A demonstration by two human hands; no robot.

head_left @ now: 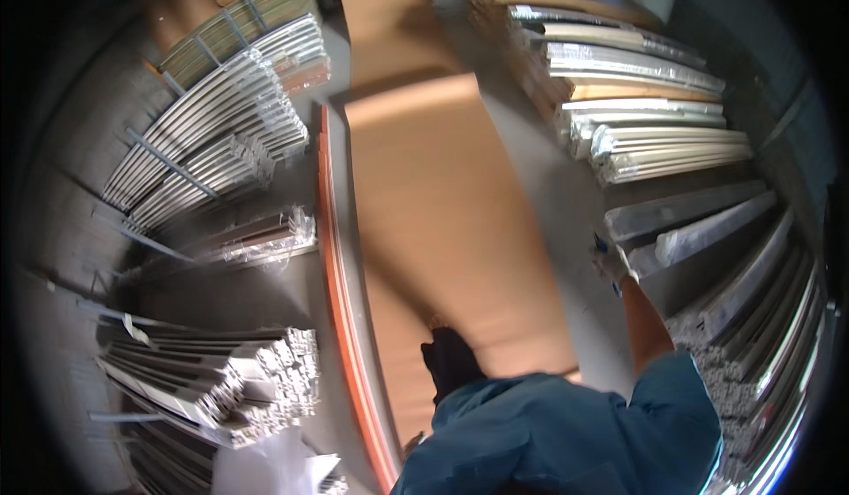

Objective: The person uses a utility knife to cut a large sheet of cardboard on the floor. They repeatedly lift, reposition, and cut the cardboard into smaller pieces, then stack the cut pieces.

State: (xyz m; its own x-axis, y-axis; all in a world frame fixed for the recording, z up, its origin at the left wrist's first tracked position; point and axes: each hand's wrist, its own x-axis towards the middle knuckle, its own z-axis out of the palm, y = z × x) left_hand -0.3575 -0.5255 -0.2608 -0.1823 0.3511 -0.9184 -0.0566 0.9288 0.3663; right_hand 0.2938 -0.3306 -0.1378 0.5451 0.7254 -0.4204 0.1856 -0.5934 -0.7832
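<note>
A long brown paper sheet (pixel 442 203) is lying on the floor (pixel 566 194) along the middle of the aisle, with an orange bar (pixel 334 292) running close along its left side and bundles of bars (pixel 668 155) stacked well off to its right. By its look it should be handling as something light for its size, bending easily across its length, creasing or tearing at the edges if tugged, and sliding a little on the smooth floor; the far end, which is curling up, is offering the best hold, with one hand at each corner. A dark trouser leg (pixel 455 362) is reaching down over its near part, so weight there would be pinning it. The sheet's long axis is running from the person's feet straight ahead, leaning slightly left, and its curled end is pointing toward a second brown sheet (pixel 389 9) beyond. The right hand (pixel 612 265) is hanging out to the side, just beside the near ends of two grey wrapped bars (pixel 707 234), which are pointing inward toward the aisle; the blur is hiding whether its fingers are spread, curled or gripping anything. What seems to be the left hand (pixel 412 443) is barely showing past the blue shirt (pixel 566 433), and I cannot tell how its fingers are set.
</note>
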